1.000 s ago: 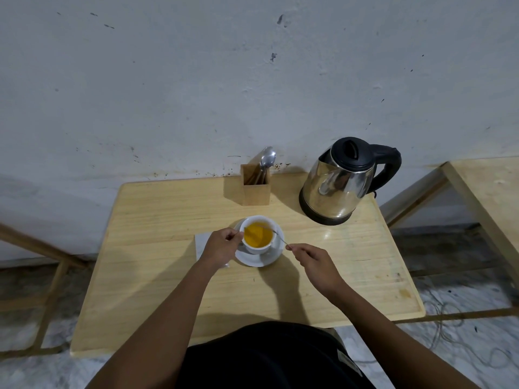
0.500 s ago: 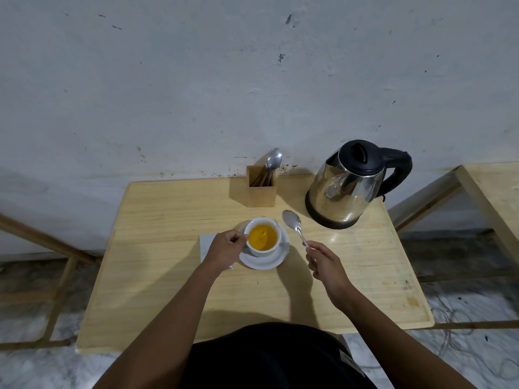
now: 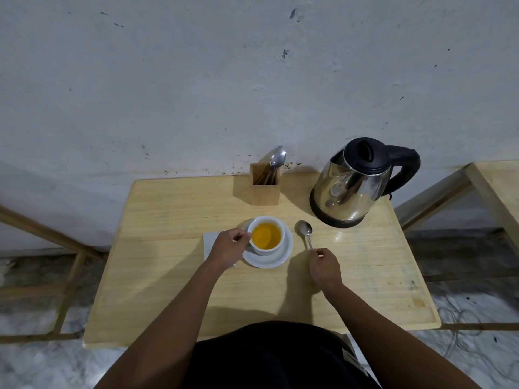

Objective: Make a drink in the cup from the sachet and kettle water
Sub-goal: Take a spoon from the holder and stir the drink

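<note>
A white cup (image 3: 266,249) full of orange drink stands on a white saucer (image 3: 276,258) mid-table. My left hand (image 3: 229,247) grips the cup's left side, at its handle. My right hand (image 3: 324,266) pinches the handle end of a metal spoon (image 3: 305,231), whose bowl lies low over the wood just right of the saucer. Under my left hand a pale sachet (image 3: 209,242) lies flat on the table, partly hidden. The steel kettle (image 3: 356,183) with black lid and handle stands at the back right.
A wooden holder (image 3: 265,189) with spoons in it stands by the wall behind the cup. The wooden table (image 3: 168,276) has raised edges. Another wooden table (image 3: 502,186) is at the right, and cables (image 3: 463,321) lie on the floor.
My right hand took the spoon out of the cup, swung it right and lowered it beside the saucer. My left hand stayed on the cup.
</note>
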The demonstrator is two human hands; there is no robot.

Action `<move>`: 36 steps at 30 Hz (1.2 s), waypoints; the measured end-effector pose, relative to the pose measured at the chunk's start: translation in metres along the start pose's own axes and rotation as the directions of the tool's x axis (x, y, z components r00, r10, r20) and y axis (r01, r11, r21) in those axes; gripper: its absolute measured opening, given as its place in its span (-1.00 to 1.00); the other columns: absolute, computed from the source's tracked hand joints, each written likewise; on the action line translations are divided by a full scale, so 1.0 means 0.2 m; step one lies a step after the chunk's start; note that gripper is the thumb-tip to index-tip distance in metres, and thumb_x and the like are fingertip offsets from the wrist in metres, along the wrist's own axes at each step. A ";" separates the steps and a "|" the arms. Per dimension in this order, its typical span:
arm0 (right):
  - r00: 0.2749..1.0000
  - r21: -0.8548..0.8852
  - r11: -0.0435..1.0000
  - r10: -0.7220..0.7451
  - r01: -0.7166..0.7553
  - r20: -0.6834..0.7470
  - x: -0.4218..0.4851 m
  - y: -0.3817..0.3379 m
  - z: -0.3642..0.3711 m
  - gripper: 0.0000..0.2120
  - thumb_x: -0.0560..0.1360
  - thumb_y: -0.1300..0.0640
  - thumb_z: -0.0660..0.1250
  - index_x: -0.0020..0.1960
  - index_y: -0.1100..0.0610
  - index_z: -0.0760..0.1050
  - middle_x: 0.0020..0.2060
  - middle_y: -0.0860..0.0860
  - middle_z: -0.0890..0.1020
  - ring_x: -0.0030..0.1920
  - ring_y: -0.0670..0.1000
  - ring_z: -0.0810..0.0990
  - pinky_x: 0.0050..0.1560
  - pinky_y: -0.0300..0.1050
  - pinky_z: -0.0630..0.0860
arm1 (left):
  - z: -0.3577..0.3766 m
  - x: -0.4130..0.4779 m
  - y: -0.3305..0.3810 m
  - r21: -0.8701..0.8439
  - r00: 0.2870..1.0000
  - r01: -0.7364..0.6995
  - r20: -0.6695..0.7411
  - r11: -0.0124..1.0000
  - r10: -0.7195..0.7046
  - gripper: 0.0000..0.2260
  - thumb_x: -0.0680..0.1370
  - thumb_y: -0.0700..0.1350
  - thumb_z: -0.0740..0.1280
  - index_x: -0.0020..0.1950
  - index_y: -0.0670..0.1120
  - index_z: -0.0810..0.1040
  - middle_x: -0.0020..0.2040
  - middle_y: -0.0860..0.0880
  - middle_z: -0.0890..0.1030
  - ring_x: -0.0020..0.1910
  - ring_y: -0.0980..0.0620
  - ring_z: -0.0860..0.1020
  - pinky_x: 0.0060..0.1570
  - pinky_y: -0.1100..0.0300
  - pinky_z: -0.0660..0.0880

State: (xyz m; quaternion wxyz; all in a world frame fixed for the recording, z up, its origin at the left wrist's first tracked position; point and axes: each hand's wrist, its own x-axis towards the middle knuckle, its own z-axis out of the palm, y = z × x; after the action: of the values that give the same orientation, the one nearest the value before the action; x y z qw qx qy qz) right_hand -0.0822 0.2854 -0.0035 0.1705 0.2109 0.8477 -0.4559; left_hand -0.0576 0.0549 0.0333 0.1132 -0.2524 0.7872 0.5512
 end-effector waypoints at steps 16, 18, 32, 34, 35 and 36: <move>0.999 -0.175 0.984 0.028 -0.031 -0.021 0.03 -0.02 0.04 -0.77 0.56 0.03 0.22 0.13 0.03 0.57 0.00 0.03 0.66 0.03 0.12 0.61 0.02 0.02 0.55 | 0.00 0.00 0.01 0.008 1.000 -0.004 -0.003 1.000 0.004 -0.84 0.57 -0.03 0.32 -0.10 -0.09 0.61 -0.24 -0.07 0.59 -0.36 -0.06 0.51 -0.26 0.05 0.49; 0.999 -0.198 0.980 0.010 -0.016 -0.031 0.04 -0.01 0.04 -0.78 0.57 0.03 0.20 0.14 0.04 0.55 0.01 0.02 0.65 0.04 0.11 0.61 0.01 0.01 0.54 | 0.00 0.00 0.01 0.010 1.000 0.000 -0.001 1.000 0.000 -0.84 0.57 -0.02 0.32 -0.11 -0.07 0.61 -0.24 -0.06 0.59 -0.35 -0.07 0.52 -0.27 0.04 0.51; 0.973 -0.356 0.906 -0.226 0.230 0.053 0.08 0.01 -0.01 -0.84 0.57 0.06 0.21 0.12 0.00 0.50 -0.07 -0.01 0.61 -0.11 0.04 0.57 -0.19 -0.10 0.44 | 0.00 -0.01 0.02 0.014 1.000 0.022 0.006 1.000 -0.022 -0.84 0.56 -0.01 0.32 -0.07 -0.07 0.61 -0.23 -0.04 0.59 -0.35 -0.05 0.50 -0.28 0.04 0.50; 0.966 -0.376 0.890 -0.247 0.258 0.079 0.09 0.01 -0.01 -0.86 0.57 0.09 0.20 0.08 0.02 0.50 -0.10 0.01 0.60 -0.09 0.06 0.59 -0.17 -0.06 0.50 | 0.00 -0.01 0.02 0.006 1.000 0.028 0.006 1.000 -0.028 -0.86 0.56 -0.01 0.32 -0.09 -0.04 0.61 -0.24 -0.04 0.59 -0.35 -0.04 0.50 -0.29 0.05 0.50; 0.964 -0.380 0.887 -0.251 0.264 0.084 0.10 0.01 -0.01 -0.86 0.57 0.10 0.19 0.06 0.03 0.50 -0.12 0.02 0.60 -0.09 0.08 0.60 -0.16 -0.05 0.51 | 0.00 -0.01 0.02 0.002 0.999 0.031 0.008 1.000 -0.031 -0.86 0.56 -0.01 0.32 -0.10 -0.02 0.61 -0.24 -0.03 0.59 -0.35 -0.03 0.49 -0.31 0.06 0.49; 0.964 -0.380 0.886 -0.252 0.265 0.086 0.10 0.00 -0.01 -0.85 0.57 0.11 0.18 0.06 0.04 0.50 -0.12 0.03 0.60 -0.10 0.08 0.59 -0.16 -0.06 0.51 | 0.00 -0.01 0.02 0.000 0.999 0.033 0.010 0.999 -0.033 -0.87 0.56 -0.01 0.32 -0.12 -0.01 0.61 -0.25 -0.02 0.58 -0.35 -0.03 0.49 -0.32 0.08 0.48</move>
State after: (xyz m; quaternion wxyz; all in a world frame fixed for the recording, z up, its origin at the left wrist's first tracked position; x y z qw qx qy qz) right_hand -0.0990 0.2918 -0.0126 0.1611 0.0502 0.9386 -0.3009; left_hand -0.0587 0.0561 0.0375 0.1263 -0.2628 0.7822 0.5506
